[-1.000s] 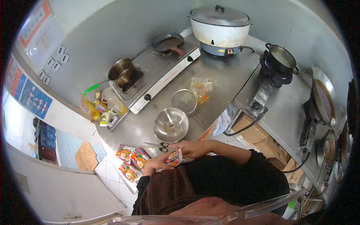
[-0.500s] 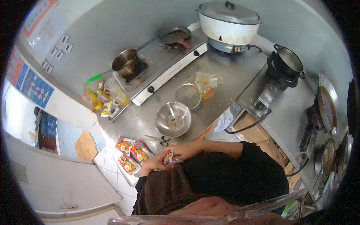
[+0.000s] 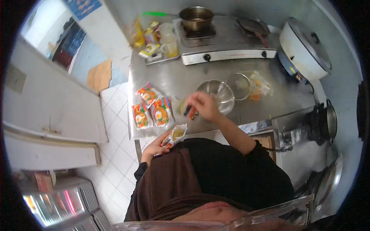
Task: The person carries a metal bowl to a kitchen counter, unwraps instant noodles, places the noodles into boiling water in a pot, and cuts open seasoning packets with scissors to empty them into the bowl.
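Holding a torn-open packet [image 3: 178, 134] in my left hand [image 3: 155, 148], close in at eleven o'clock; yellowish contents showing, so they're reachable. My right hand [image 3: 205, 106] is blurry by what's probably scissors [image 3: 187, 110] near twelve, can't tell if it's gripping. Steel bowl [image 3: 227, 104] just past twelve. Three egg-picture packets [image 3: 162, 111] at eleven, farther out, brand unreadable.

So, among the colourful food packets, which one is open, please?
The open packet is the one in the left hand: its torn mouth shows something yellowish inside. The three other packets lie on the counter and look closed.
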The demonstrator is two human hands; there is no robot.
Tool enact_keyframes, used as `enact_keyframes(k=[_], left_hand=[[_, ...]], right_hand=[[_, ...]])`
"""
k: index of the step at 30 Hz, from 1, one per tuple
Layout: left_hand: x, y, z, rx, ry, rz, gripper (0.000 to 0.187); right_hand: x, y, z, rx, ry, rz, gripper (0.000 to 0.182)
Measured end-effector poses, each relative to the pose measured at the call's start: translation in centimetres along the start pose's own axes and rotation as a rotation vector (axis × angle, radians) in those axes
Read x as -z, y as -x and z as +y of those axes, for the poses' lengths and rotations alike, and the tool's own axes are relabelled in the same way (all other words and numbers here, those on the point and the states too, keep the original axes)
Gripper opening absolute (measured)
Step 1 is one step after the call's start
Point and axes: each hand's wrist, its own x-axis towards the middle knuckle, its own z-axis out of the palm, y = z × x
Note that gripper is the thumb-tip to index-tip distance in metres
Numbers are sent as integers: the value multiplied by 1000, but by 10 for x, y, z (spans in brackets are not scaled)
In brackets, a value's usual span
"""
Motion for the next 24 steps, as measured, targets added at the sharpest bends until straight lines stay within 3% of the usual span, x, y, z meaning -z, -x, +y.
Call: enact_keyframes(k=[2,4,6,9,12,14,16,19,22,24], left_hand=[[0,11,-2,16,-36,43,91],[8,11,-14,-21,-40,30,91],[8,16,-8,-10,42,54,90],[-2,23,17,-61,-35,-16,89],[6,10,15,-170,-227,-206,91],[11,3,21,-220,-512,-282,92],[16,-3,14,-280,-592,-314,91],[14,-5,17,-310,-561,-309,88],[15,-6,12,-258,-466,-289,92],[18,-3,18,-231,-383,-295,92]], right_hand=[[-13,-14,-4,227,121,178,13],[-21,-18,-4,480,389,119,15],[-22,-9,0,743,809,-193,18],[-44,11,-5,588,640,-694,23],[-53,12,15,492,832,-792,31],[-55,12,21,445,716,-905,37],[-57,8,28,380,700,-968,40],[-57,8,11,361,609,-956,37],[-52,9,26,387,495,-779,28],[-52,8,23,574,553,-634,19]])
